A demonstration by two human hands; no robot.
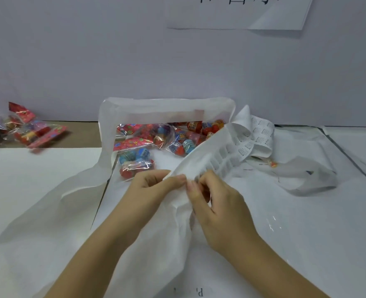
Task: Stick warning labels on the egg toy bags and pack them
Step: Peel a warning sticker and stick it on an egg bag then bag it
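A long white label strip [225, 151] runs from the table's middle up to the right, its far part printed with small warning labels [261, 134]. My left hand [154, 186] pinches the strip's near end between thumb and fingers. Right beside it, my right hand [216, 201] picks at the strip's edge with its fingertips. Clear egg toy bags [156, 138] with red and blue eggs lie in a heap just behind my hands. One bag [137, 164] sits closest, left of the strip.
Spent white backing paper [48, 201] loops around the heap and trails to the front left. More egg toy bags [27, 130] lie on a brown cardboard surface at the far left. Crumpled backing [306, 175] lies at the right. A white wall stands behind.
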